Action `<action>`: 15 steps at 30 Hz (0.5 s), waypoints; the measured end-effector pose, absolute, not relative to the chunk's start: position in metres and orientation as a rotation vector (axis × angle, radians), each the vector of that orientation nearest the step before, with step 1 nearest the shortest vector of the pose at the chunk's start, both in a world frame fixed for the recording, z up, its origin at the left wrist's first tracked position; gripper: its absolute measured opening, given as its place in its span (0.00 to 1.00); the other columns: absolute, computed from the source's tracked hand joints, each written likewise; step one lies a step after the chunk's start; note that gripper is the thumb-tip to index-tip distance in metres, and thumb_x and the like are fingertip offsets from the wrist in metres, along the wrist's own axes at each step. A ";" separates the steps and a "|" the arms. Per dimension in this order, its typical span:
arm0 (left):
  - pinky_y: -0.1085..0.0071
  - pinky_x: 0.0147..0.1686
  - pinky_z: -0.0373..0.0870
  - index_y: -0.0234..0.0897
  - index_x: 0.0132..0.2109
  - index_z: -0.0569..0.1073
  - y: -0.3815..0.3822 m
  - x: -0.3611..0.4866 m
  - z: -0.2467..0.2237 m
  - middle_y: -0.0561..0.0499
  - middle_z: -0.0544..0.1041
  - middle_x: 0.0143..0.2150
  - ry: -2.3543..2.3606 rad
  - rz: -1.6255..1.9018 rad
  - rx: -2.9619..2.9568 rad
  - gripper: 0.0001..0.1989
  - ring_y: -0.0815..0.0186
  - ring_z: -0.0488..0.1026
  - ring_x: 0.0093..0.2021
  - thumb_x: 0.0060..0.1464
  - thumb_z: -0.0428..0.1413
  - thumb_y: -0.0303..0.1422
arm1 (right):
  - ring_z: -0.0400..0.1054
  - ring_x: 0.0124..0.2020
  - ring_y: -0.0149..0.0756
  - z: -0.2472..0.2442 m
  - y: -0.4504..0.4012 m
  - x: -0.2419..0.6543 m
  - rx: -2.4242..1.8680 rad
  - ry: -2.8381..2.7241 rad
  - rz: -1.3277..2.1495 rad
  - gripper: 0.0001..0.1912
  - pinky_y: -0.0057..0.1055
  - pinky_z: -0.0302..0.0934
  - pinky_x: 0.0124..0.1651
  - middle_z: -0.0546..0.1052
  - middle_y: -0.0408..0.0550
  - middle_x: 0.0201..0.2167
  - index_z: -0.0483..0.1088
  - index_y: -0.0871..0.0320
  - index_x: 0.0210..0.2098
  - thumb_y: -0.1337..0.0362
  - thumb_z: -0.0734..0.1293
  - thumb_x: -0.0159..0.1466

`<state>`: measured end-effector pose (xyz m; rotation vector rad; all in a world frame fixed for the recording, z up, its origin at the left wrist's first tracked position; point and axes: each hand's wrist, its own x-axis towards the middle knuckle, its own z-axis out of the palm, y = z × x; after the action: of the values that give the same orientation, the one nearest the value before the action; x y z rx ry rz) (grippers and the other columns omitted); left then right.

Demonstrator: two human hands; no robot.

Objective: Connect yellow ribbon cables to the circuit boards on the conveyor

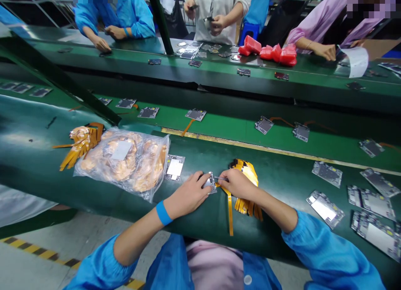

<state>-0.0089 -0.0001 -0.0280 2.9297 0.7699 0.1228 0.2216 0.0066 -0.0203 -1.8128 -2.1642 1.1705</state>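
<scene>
My left hand (192,192), with a blue band on its wrist, holds a small circuit board (212,184) against the green bench top. Pinched in my right hand (239,183) is a thin metal tool (222,179) whose tip points at the board's right edge; its exact kind is too small to tell. An orange flex cable (230,214) runs from beside that edge toward the bench front. Partly under my right hand lies a bundle of orange flex cables (250,173). Another circuit board (175,168) rests left of my hands.
A clear plastic bag (122,160) of orange cables lies to the left, by a loose cable bunch (83,141). Several circuit boards (376,235) are at the right. Beyond a yellowish strip, a green conveyor belt (225,127) carries boards. Co-workers (115,14) work across it.
</scene>
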 end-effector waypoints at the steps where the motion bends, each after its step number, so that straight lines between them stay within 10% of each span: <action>1: 0.49 0.56 0.73 0.36 0.49 0.73 0.000 -0.009 -0.028 0.38 0.66 0.63 0.769 0.124 2.931 0.07 0.49 0.63 0.60 0.65 0.54 0.30 | 0.71 0.34 0.36 -0.020 0.007 0.221 -1.815 -2.172 1.163 0.09 0.27 0.53 0.34 0.81 0.47 0.31 0.79 0.58 0.33 0.66 0.66 0.66; 15: 0.53 0.54 0.69 0.42 0.62 0.69 -0.002 -0.004 -0.025 0.38 0.68 0.59 0.772 0.065 2.979 0.18 0.49 0.64 0.58 0.68 0.49 0.30 | 0.75 0.37 0.37 -0.014 0.008 0.218 -1.835 -2.267 1.121 0.11 0.28 0.54 0.35 0.83 0.48 0.34 0.80 0.57 0.35 0.65 0.65 0.68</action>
<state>-0.0038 -0.0022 -0.0245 2.9794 0.7715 0.0654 0.2181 0.0080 -0.0136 -1.8354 -2.2668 1.1211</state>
